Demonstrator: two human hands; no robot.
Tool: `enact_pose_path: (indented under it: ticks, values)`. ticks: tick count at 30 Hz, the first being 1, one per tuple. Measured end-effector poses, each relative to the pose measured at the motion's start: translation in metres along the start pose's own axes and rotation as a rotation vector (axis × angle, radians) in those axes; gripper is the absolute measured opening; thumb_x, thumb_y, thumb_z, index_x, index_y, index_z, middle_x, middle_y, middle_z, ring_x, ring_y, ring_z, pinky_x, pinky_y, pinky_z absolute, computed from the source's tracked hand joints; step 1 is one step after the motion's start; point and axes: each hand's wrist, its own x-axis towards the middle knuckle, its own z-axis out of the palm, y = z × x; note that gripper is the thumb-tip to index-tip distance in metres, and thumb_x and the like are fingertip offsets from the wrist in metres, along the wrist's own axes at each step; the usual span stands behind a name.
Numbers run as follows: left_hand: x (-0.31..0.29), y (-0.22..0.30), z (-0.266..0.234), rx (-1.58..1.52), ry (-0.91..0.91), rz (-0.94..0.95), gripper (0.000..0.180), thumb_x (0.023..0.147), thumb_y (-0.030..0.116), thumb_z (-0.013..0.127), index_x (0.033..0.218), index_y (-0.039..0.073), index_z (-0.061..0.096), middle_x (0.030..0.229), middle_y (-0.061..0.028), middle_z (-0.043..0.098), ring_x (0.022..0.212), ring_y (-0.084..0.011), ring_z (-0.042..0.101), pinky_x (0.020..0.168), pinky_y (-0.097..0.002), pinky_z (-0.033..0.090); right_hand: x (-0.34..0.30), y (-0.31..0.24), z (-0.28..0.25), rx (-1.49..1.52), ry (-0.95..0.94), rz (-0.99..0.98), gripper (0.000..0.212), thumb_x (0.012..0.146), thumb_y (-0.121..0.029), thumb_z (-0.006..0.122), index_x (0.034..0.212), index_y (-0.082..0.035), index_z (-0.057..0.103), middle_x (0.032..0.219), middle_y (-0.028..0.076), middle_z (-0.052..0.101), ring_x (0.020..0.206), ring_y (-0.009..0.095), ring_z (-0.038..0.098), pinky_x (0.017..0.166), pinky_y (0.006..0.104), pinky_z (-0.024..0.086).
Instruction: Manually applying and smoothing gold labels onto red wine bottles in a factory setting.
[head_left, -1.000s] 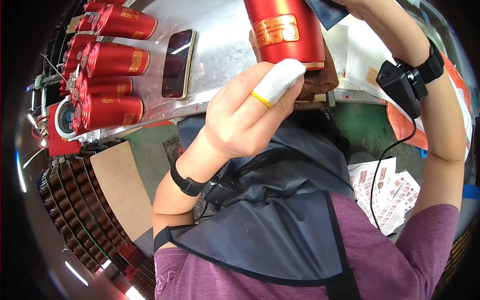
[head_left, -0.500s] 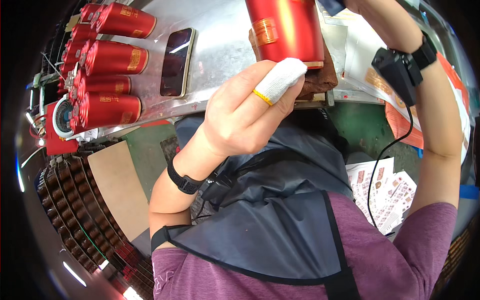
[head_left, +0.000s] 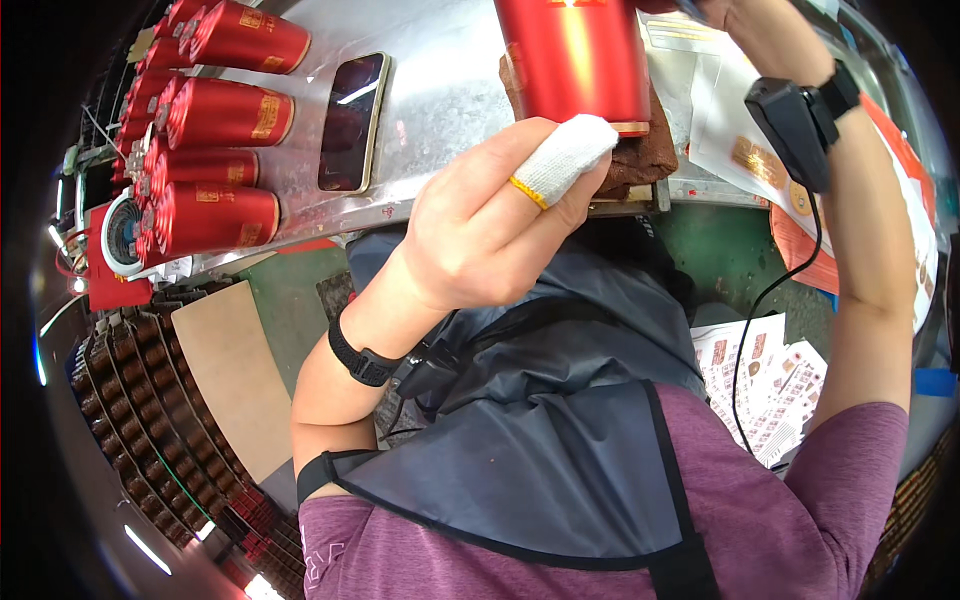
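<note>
My left hand (head_left: 490,215), with a white knit finger cot (head_left: 563,160) edged in yellow, is closed on the base end of a shiny red tapered canister (head_left: 575,65). The canister lies tilted over a folded brown cloth (head_left: 640,155) at the table's near edge, its far end beyond the top of the picture. A gold label shows narrowly along its left side, and a gold mark is at the top edge. My right hand (head_left: 712,12) is at the canister's upper right, mostly cut off by the picture's edge. Something small and dark shows at its fingers; I cannot make out what.
Several red canisters (head_left: 225,112) lie in rows at the table's left. A phone (head_left: 352,125) rests on the metal tabletop (head_left: 440,80). Printed sheets lie at the right, and label sheets (head_left: 765,390) are lower down. A tape roll (head_left: 122,235) stands at the left corner.
The canister has turned in my left hand, so its gold label has slipped round to the left side. My right hand has shifted slightly, and less of the dark piece shows.
</note>
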Motion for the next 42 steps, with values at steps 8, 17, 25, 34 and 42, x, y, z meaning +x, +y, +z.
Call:
enact_pose_path:
  ticks: [8,17,25,34,42]
  values:
    - [0.004,0.000,-0.003,-0.019,-0.027,0.005,0.041,0.065,-0.009,0.077,0.105,-0.002,0.077,0.107,-0.0121,0.074,0.093,-0.0283,0.070,0.078,-0.0364,0.062,0.015,0.000,-0.013,-0.068,-0.012,-0.084,0.030,0.088,-0.035,0.082,0.093,-0.008,0.070,0.062,0.001,0.063,0.043,0.009,0.053,0.039,0.0226,0.041]
    - [0.001,-0.003,-0.003,0.013,-0.006,0.031,0.042,0.064,-0.008,0.077,0.106,-0.001,0.078,0.107,-0.0121,0.074,0.092,-0.0276,0.071,0.078,-0.0359,0.062,-0.011,-0.008,0.017,-0.132,-0.070,-0.171,0.031,0.088,-0.035,0.082,0.094,-0.008,0.070,0.063,0.001,0.063,0.042,0.009,0.053,0.039,0.0224,0.041]
    - [0.004,-0.002,-0.002,0.003,-0.012,0.035,0.041,0.066,-0.008,0.077,0.106,-0.001,0.078,0.107,-0.0117,0.074,0.092,-0.0275,0.070,0.079,-0.0358,0.062,0.007,-0.012,0.018,-0.195,-0.100,-0.250,0.031,0.088,-0.036,0.082,0.094,-0.008,0.070,0.063,0.001,0.063,0.042,0.009,0.052,0.039,0.0222,0.041]
    - [0.001,-0.004,-0.005,0.012,-0.032,0.037,0.041,0.068,-0.007,0.078,0.108,-0.001,0.077,0.109,-0.0113,0.073,0.092,-0.0270,0.070,0.079,-0.0357,0.062,-0.018,-0.013,0.028,-0.259,-0.159,-0.329,0.032,0.087,-0.036,0.083,0.095,-0.007,0.070,0.063,0.001,0.063,0.041,0.009,0.052,0.038,0.0220,0.041]
    - [0.000,-0.005,-0.003,-0.001,-0.021,0.058,0.040,0.068,-0.006,0.078,0.108,-0.001,0.078,0.108,-0.0111,0.073,0.092,-0.0272,0.070,0.078,-0.0359,0.062,0.014,0.014,-0.011,0.004,-0.311,-0.145,0.037,0.083,-0.035,0.087,0.101,-0.007,0.072,0.063,0.002,0.064,0.041,0.008,0.052,0.037,0.0219,0.040]
